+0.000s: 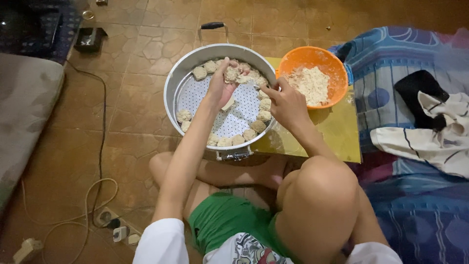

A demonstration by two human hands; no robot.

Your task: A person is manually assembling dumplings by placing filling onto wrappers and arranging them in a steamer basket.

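My left hand (222,83) is raised over a large metal steamer pot (172,83) and closed around a lump of pale dough (231,74). My right hand (286,101) hovers beside it at the pot's right rim, fingers pinching a utensil that I cannot make out clearly. Several shaped dough pieces (242,137) line the edge of the pot's perforated white tray (239,115). An orange bowl (337,68) with more crumbly dough mix (310,84) stands just right of the pot.
The pot and bowl rest partly on a yellow board (337,132) on a brown tiled floor. A patterned blanket with clothes (430,122) lies to the right. A power strip and cables (115,227) lie at lower left, a grey cushion (24,107) at far left.
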